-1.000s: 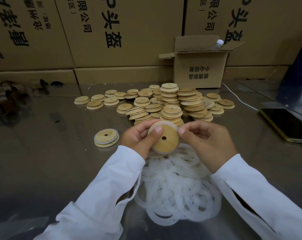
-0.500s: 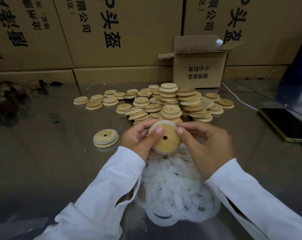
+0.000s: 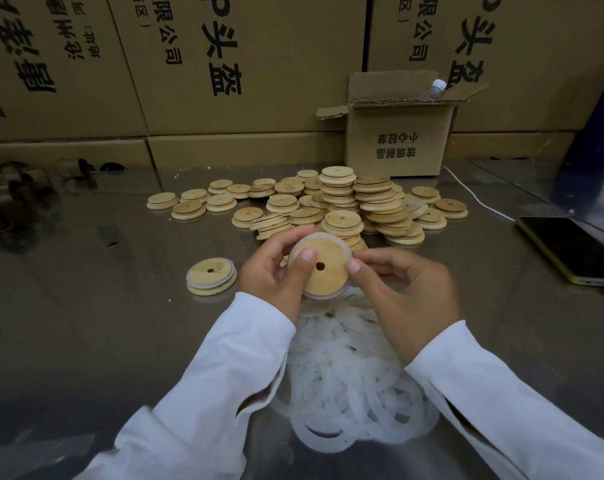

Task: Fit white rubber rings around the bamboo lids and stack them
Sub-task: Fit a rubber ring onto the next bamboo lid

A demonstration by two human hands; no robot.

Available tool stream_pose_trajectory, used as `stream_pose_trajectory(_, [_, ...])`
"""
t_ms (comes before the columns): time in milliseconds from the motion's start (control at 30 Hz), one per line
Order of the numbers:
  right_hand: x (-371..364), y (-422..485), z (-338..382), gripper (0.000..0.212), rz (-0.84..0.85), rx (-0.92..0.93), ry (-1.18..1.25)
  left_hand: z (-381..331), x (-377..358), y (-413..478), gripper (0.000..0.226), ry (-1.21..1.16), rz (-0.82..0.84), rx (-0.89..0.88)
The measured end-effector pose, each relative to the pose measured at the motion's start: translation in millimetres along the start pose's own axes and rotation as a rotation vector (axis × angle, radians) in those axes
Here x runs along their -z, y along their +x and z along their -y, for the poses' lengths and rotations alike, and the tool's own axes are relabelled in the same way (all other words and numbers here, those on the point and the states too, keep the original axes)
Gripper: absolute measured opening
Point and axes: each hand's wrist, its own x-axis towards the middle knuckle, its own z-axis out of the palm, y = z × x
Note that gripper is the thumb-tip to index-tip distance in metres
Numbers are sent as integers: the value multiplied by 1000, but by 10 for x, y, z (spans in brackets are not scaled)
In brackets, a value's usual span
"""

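Now left hand [image 3: 272, 275] and right hand [image 3: 411, 292] pinch bamboo lid [image 3: 328, 271], white rubber ring [image 3: 323, 296] around it; uneven pressure could pop ring off.

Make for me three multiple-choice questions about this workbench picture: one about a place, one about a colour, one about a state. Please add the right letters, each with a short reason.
1. Where does the single ringed lid lie?
A. on the table, left of the left hand
B. inside the small carton
C. on top of the tall lid stack

2. What colour is the edge of the phone?
A. red
B. yellow
C. blue

3. In what state is the held lid?
A. bare
B. with a white ring around its rim
C. split in two

Answers:
1 A, since it rests alone on the metal top beside that hand.
2 B, since a yellow rim borders the dark screen.
3 B, since a pale band circles the wood between the left hand and the right hand.
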Motion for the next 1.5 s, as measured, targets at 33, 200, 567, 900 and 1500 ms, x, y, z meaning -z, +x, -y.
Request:
stream_pose_trajectory(33, [-1,-7,7,10,2,21,-16,-7,-3,-3,22,6,-2,-6])
stream_pose_trajectory(200, [-7,-22,19,16,10,56,-61,-11,-4,-6,18,3,15,3])
stream_pose_trajectory(567, [17,11,45,16,35,161,-79,19,-18,-35,14,-3,152,-81])
stream_pose_trajectory(900, [32,41,23,14,46,70,-121,57,-36,-64,28,219,112,-183])
stream_pose_trajectory(1500, [96,87,69,34,197,-11,-14,19,-4,-34,22,145,115,-55])
